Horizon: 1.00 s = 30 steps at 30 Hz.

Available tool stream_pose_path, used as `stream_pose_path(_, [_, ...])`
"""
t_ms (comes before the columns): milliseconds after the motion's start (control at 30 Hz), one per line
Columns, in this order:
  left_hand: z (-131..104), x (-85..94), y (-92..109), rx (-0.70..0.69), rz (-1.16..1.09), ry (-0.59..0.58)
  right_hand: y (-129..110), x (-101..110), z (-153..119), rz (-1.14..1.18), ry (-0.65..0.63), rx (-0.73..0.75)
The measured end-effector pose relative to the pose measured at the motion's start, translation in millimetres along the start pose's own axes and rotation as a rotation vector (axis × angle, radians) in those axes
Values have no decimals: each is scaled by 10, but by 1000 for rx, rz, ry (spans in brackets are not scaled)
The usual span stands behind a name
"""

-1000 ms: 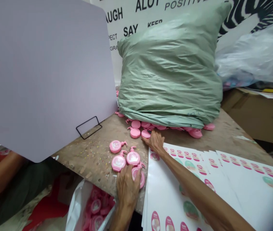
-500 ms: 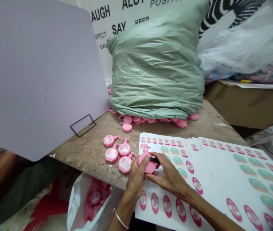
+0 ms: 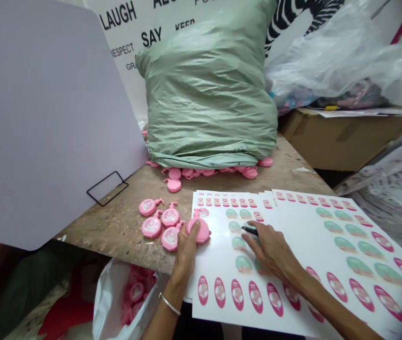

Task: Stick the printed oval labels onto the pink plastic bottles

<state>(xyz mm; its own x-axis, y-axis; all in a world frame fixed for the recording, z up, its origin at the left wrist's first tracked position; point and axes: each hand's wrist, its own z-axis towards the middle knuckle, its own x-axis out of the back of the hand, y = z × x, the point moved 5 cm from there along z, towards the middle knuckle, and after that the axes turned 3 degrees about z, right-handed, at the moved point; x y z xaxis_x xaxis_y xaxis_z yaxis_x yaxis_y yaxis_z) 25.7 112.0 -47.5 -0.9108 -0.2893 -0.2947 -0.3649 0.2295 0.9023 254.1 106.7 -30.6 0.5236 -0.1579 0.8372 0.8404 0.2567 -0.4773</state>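
Note:
My left hand (image 3: 186, 249) grips a pink pump-bottle-shaped piece (image 3: 198, 228), its plain face up, at the left edge of the sticker sheets (image 3: 222, 245). Over those sheets, my right hand (image 3: 269, 243) holds a small black tool (image 3: 249, 230) whose tip points left toward the green stickers. Whether the tool touches the paper cannot be made out. Left of my left hand, several pink pieces with round labels (image 3: 151, 227) lie on the wooden table (image 3: 115, 236). The sheets carry oval pink stickers, green ones and a top row of small ones.
A big green bag (image 3: 211, 94) rests on more pink pieces. A pale panel (image 3: 52, 118) with a black wire stand (image 3: 107, 188) rises at left. Below the table edge, a white bag (image 3: 106, 295) holds pink pieces. A cardboard box (image 3: 346, 139) stands right; a person's arm shows lower left.
My right hand has moved right, off the pink piece, with the black tool still in it. My left hand keeps the piece. The camera view has shifted right.

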Motion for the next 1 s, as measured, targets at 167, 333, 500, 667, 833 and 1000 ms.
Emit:
stream_pose_path(167, [198,-119,129,-65,-43,12,-430,-177,695,32,49,64])
stream_pose_path(333, [299,-80,36,-72,-34,14,-544,-598,972,-49,64,102])
stream_pose_path(500, [345,-18,-52,-48,-65,-13,-477,-725,866,-102,90,107])
stream_pose_path(667, [380,8,-81,-69,-40,2,-465,-733,841,-98,100,107])
stream_pose_path(833, [385,19,-104,-78,-30,-2,-441,-748,861,-44,71,112])
stream_pose_path(1000, [363,18,-112,-58,-31,-29,-421,-724,867,-36,86,71])
